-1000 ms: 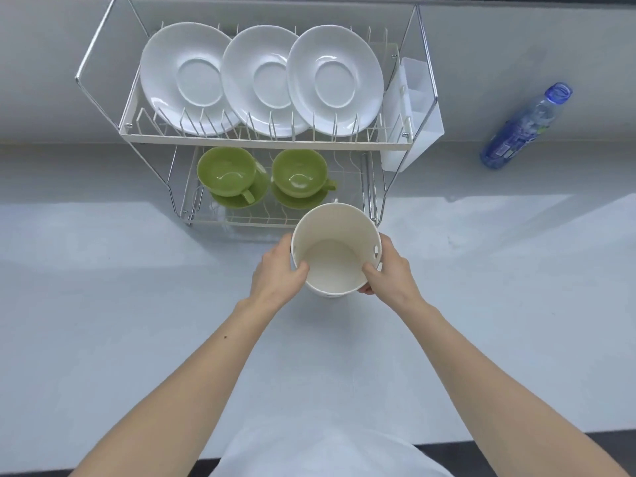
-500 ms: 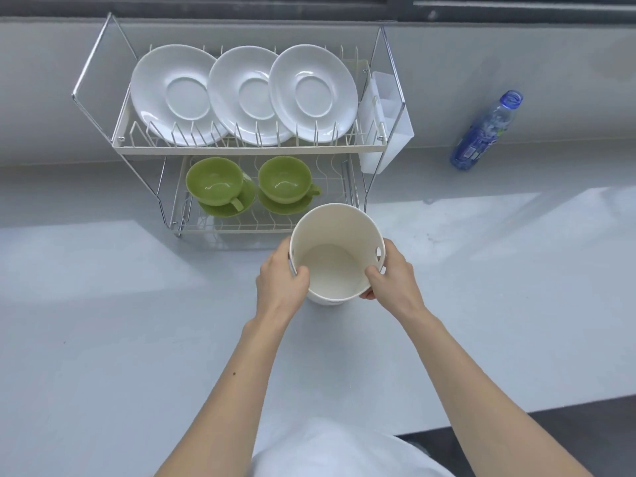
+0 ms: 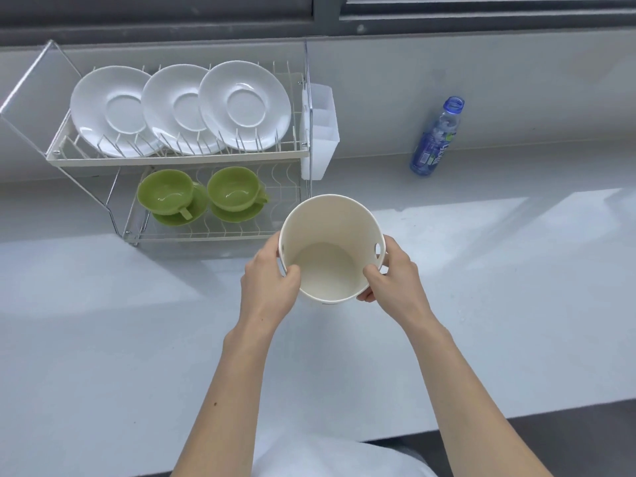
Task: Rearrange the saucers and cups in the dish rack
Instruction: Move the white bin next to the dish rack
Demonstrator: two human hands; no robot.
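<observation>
Head view | left hand (image 3: 272, 284) and right hand (image 3: 392, 277) clamp the empty cream bucket (image 3: 330, 249), thumbs hooked over the near rim, fingers wrapped outside | green cups (image 3: 165, 192) on green saucers sit in the dish rack (image 3: 179, 160) lower tier, beyond and left of the fingertips, nearer the left hand | white saucers (image 3: 187, 108) stand upright above.

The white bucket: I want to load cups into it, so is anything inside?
The white bucket looks empty: bare inner wall and bottom show. Both hands, left and right, grip its rim. What lies beneath it is hidden.
</observation>
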